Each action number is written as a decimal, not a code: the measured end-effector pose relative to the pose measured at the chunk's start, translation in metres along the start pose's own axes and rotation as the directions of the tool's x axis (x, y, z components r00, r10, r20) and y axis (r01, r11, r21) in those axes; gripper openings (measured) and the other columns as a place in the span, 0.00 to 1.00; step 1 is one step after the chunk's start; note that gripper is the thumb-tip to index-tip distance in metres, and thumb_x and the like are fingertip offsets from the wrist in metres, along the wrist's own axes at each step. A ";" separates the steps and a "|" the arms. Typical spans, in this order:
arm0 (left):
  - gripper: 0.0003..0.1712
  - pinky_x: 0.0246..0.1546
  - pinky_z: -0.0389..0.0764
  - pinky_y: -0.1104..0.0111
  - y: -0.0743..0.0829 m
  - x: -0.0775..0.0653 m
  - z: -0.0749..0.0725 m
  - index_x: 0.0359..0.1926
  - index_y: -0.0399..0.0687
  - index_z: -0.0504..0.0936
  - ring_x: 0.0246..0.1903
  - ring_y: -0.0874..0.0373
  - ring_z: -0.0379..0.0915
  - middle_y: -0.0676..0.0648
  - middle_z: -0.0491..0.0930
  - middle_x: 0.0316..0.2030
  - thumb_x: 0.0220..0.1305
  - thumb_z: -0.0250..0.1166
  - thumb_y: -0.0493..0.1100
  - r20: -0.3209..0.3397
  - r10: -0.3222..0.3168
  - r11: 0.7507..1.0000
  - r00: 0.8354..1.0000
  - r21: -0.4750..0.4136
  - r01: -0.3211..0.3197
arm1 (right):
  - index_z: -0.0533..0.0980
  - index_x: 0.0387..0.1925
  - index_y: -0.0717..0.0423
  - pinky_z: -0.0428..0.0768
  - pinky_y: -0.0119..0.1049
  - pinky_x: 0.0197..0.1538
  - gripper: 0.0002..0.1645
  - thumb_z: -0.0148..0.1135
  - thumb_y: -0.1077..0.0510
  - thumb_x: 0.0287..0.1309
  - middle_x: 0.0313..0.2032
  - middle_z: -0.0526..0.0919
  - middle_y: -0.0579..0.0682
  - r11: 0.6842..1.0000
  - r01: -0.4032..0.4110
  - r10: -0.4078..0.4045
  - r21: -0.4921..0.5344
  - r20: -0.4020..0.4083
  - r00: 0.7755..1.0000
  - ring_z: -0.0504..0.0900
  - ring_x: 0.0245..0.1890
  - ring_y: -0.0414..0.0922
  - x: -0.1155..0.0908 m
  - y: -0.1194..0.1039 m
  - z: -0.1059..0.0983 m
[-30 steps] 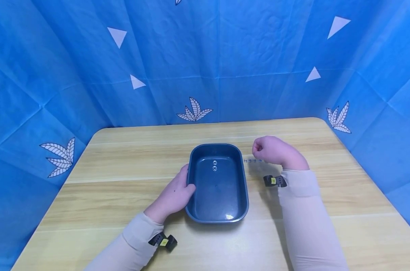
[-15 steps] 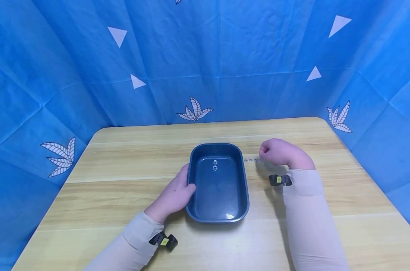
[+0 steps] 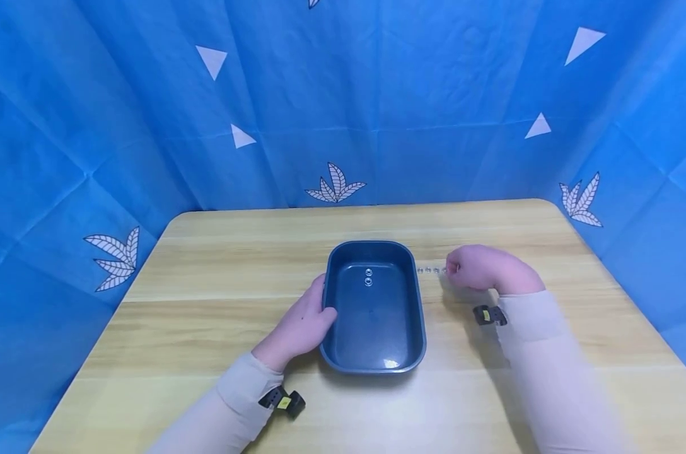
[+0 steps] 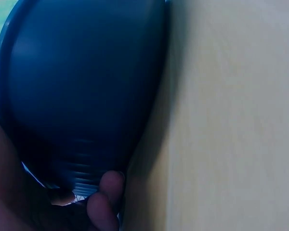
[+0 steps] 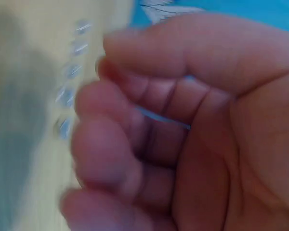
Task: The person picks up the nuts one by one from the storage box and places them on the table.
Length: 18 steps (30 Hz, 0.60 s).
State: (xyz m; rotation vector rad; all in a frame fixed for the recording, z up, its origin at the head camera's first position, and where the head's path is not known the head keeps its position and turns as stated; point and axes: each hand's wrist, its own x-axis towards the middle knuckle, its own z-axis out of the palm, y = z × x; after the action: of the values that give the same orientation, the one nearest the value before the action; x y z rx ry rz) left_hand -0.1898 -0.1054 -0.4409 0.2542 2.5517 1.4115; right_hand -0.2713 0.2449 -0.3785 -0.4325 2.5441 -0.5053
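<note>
My left hand (image 3: pixel 300 326) grips the left wall of a dark blue plastic tub (image 3: pixel 419 318), thumb over the rim. In the left wrist view its fingertips (image 4: pixel 111 185) press the tub's outer side. Two small clear ring-like pieces (image 3: pixel 368 277) lie inside the tub near its far end. My right hand (image 3: pixel 482 268) is low over the right end of a row of similar small clear pieces (image 3: pixel 428 270) on the table. In the right wrist view its fingers are curled and the thumb tip is close to the index fingertip, with nothing visible between them. Several clear pieces (image 5: pixel 72 71) lie beside the fingers.
The wooden table (image 3: pixel 218 252) has rounded far corners. A blue curtain (image 3: pixel 434 94) with white leaf and triangle prints hangs behind and along both sides. Black straps with small cameras (image 3: pixel 289 402) sit on both wrists.
My right hand has moved right along the row of clear pieces and lowered toward its end. The left hand keeps its hold on the tub. The head view has shifted slightly.
</note>
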 end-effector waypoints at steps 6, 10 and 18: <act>0.39 0.60 0.71 0.40 0.002 -0.002 0.000 0.80 0.52 0.49 0.70 0.44 0.62 0.48 0.61 0.74 0.71 0.50 0.39 -0.009 -0.010 1.000 1.000 0.013 0.010 | 0.75 0.27 0.53 0.70 0.36 0.25 0.04 0.64 0.62 0.52 0.18 0.74 0.47 0.998 -0.058 0.055 0.019 0.130 0.990 0.70 0.17 0.43 -0.018 0.009 0.015; 0.40 0.61 0.70 0.40 0.003 -0.003 -0.001 0.80 0.52 0.49 0.70 0.44 0.61 0.47 0.60 0.75 0.71 0.50 0.39 -0.008 -0.011 1.000 1.000 0.020 0.011 | 0.73 0.22 0.54 0.67 0.32 0.22 0.08 0.64 0.66 0.42 0.16 0.74 0.49 0.988 -0.122 0.106 0.094 0.158 0.982 0.69 0.16 0.43 -0.027 0.013 0.026; 0.39 0.61 0.70 0.41 0.002 -0.001 0.000 0.80 0.52 0.49 0.71 0.44 0.61 0.48 0.60 0.75 0.71 0.50 0.39 -0.010 -0.008 1.000 1.000 0.017 0.008 | 0.72 0.21 0.53 0.72 0.36 0.26 0.10 0.54 0.71 0.46 0.17 0.77 0.50 1.000 -0.010 0.010 0.008 0.084 0.996 0.74 0.16 0.44 -0.012 0.005 0.033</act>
State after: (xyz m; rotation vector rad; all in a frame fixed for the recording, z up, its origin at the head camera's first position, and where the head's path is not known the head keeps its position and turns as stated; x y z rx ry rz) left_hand -0.1883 -0.1048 -0.4390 0.2400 2.5701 1.3922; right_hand -0.2447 0.2455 -0.4024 -0.4287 2.4613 -0.4843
